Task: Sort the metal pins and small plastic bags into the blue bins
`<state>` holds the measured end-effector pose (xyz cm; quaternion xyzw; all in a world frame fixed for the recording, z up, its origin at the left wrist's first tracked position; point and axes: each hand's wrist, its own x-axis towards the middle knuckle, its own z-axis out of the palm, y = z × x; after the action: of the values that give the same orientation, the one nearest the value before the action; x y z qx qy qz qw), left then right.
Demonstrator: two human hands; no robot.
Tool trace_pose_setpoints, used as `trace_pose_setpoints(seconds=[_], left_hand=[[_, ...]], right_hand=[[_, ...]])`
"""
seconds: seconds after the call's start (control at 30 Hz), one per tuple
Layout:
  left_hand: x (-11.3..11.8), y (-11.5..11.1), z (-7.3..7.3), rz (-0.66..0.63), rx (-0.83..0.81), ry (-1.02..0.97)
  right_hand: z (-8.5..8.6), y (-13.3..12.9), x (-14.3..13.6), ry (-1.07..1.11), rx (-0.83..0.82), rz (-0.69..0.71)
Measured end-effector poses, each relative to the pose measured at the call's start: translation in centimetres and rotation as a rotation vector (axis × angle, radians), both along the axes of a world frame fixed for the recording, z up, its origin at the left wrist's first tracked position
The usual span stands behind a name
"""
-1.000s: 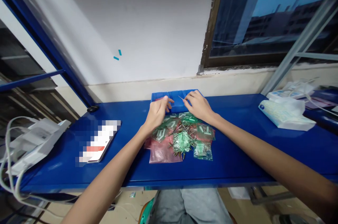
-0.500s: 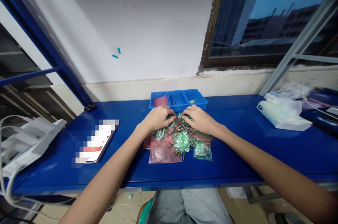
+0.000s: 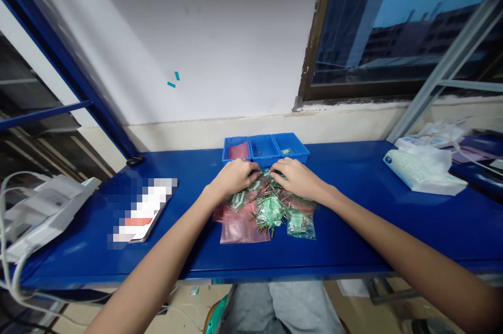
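A heap of small clear plastic bags, some with green-and-white contents (image 3: pixel 270 210), lies before me with loose brass-coloured screw-like pieces (image 3: pixel 266 230). Pink plastic bags (image 3: pixel 244 228) stick out beneath it. My left hand (image 3: pixel 238 174) rests at the far left side of the heap, fingers curved and thumb apart from them. Opposite it, my right hand (image 3: pixel 291 172) rests at the far right side, curved the same way. Both touch the heap, with a narrow gap between them; their fingertips are partly hidden. Another clear bag (image 3: pixel 301 224) lies at the heap's near right.
Behind the hands stands a blue three-compartment bin (image 3: pixel 295 158); a pink bag and small pieces lie in it. A phone (image 3: pixel 147 213) is on the blue table (image 3: pixel 346 242) at left, near white devices with cables (image 3: pixel 51 213). A tissue pack (image 3: pixel 422 171) sits at right.
Both hands stay almost where they were at the heap. The view has shifted very slightly; nothing else has visibly moved.
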<state>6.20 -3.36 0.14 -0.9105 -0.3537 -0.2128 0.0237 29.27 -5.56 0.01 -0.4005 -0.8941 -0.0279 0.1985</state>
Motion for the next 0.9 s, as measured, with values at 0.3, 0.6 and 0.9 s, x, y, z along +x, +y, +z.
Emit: trace_pose_setpoints(seconds=[0.3, 0.6, 0.9], left_hand=[[0.2, -0.1, 0.8, 0.039, 0.205, -0.097], [1.5, -1.1, 0.5, -0.076, 0.180, -0.328], [1.8, -1.6, 0.9, -0.074, 0.244, -0.343]], right_hand=[[-0.5, 0.4, 0.0, 0.173, 0.038, -0.037], [0.9, -0.6, -0.9, 0.358, -0.028, -0.007], [0.6, 0.5, -0.4, 0.721, -0.348, 0.025]])
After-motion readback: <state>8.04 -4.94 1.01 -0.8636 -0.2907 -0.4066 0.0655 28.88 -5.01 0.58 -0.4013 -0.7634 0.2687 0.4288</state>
